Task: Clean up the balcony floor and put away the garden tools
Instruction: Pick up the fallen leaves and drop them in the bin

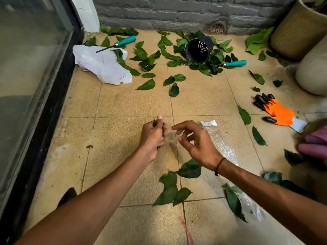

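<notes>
- Left hand [153, 134] clenched, grasping a small wad of leaves; dark green edges show above and below the fist.
- Right hand [193, 142] just beside it, grip released, fingers loosely spread, holding nothing.
- Loose leaves [169, 190] on the floor [123, 103] below the hands: light, limp, thin; probably best pinched by stem or scooped in bunches.
- Teal-handled tools [235, 63] far off by the tipped black pot [199, 49]: stiff; take by the handle.
- White bag [102, 65] soft, likely for waste.
</notes>
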